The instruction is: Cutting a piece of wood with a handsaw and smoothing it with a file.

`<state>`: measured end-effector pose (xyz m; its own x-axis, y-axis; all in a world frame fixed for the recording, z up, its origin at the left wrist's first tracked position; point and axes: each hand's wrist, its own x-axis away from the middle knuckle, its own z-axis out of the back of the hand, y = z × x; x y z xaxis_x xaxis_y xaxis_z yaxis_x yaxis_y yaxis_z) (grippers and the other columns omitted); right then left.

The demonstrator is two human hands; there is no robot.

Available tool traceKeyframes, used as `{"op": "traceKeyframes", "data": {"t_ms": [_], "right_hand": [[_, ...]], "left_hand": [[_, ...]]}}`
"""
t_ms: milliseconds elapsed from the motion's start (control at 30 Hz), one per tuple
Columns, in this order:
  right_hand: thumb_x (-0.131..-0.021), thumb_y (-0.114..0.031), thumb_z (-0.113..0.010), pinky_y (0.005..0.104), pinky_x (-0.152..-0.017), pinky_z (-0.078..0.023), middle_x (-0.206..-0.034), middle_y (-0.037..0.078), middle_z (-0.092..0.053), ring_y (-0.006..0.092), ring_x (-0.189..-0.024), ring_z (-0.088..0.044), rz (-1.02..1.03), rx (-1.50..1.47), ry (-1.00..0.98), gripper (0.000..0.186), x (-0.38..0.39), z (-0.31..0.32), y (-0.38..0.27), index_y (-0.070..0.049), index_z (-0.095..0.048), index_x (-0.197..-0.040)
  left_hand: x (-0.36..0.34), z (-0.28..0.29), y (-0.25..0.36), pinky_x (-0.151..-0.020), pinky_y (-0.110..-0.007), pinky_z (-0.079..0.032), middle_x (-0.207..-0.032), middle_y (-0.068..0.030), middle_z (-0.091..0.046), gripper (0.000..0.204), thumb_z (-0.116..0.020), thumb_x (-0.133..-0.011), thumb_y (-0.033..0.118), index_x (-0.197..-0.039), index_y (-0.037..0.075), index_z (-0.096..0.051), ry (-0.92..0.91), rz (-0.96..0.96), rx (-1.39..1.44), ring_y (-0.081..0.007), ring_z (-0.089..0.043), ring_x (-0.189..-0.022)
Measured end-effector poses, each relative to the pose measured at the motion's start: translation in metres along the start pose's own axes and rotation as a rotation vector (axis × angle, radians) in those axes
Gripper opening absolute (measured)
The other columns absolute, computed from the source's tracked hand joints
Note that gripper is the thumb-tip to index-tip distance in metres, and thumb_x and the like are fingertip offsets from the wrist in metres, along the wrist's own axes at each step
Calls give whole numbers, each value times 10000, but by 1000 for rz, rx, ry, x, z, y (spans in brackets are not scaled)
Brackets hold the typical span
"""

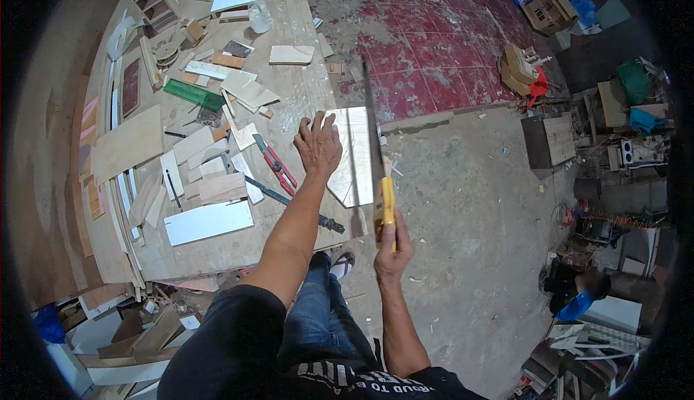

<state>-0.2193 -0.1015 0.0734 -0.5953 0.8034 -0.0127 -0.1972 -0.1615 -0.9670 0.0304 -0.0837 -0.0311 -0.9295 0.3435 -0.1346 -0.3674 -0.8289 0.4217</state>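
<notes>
A pale wooden board (pixel 353 155) with a slanted near corner lies at the table's right edge, partly overhanging it. My left hand (pixel 318 145) rests on the board's left side, palm down, fingers spread and slightly bent. In my right hand (pixel 394 247) is a handsaw (pixel 387 196), its yellow handle wrapped by my fingers. The long dark blade (pixel 373 121) points away from me along the board's right edge; whether its teeth touch the wood, I cannot tell. A dark stripe, perhaps the saw's shadow, crosses the board.
Red-handled pliers or cutters (pixel 276 168) and a dark rod-like tool (pixel 289 202) lie left of my forearm. Wood offcuts (pixel 210 223), a green piece (pixel 194 95) and a clear container (pixel 260 18) cover the table. Cardboard boxes (pixel 515 69) and a person (pixel 578 291) are at the right.
</notes>
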Motion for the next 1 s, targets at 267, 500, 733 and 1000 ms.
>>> {"op": "traceKeyframes", "data": {"t_ms": [267, 500, 733, 1000], "right_hand": [[-1008, -143, -552, 278, -747, -511, -1029, 148, -702, 161, -860, -646, -74, -6, -37, 384, 11, -9, 34, 42, -573, -1343], [-999, -136, -561, 326, -934, -501, -1216, 234, -672, 247, -1106, -663, -117, -12, -74, 374, 13, -22, 39, 58, -586, -1317], [-999, -160, -563, 318, -872, -529, -1189, 237, -683, 243, -1060, -684, -123, 32, -114, 382, 11, -25, 34, 49, -591, -1317], [-1002, -169, -551, 327, -888, -525, -1191, 249, -679, 251, -1065, -683, -1, 60, -77, 379, 8, -27, 36, 48, -599, -1310]], "left_hand": [[-12, 0, 8, -1002, -504, -305, -1342, -27, -536, 339, -554, -905, 236, -1228, 138, -584, -23, 2, 46, -309, -379, -1320], [-10, 2, 3, -1028, -481, -268, -1276, -11, -571, 364, -600, -896, 292, -1220, 139, -537, 10, 10, 183, -309, -373, -1315], [-10, 1, 3, -1028, -478, -264, -1322, -1, -549, 388, -602, -888, 283, -1249, 155, -537, -4, 18, 147, -308, -372, -1316], [-8, -4, 2, -1010, -477, -272, -1338, -4, -540, 384, -599, -886, 285, -1241, 149, -548, 43, -19, 116, -312, -378, -1313]]}}
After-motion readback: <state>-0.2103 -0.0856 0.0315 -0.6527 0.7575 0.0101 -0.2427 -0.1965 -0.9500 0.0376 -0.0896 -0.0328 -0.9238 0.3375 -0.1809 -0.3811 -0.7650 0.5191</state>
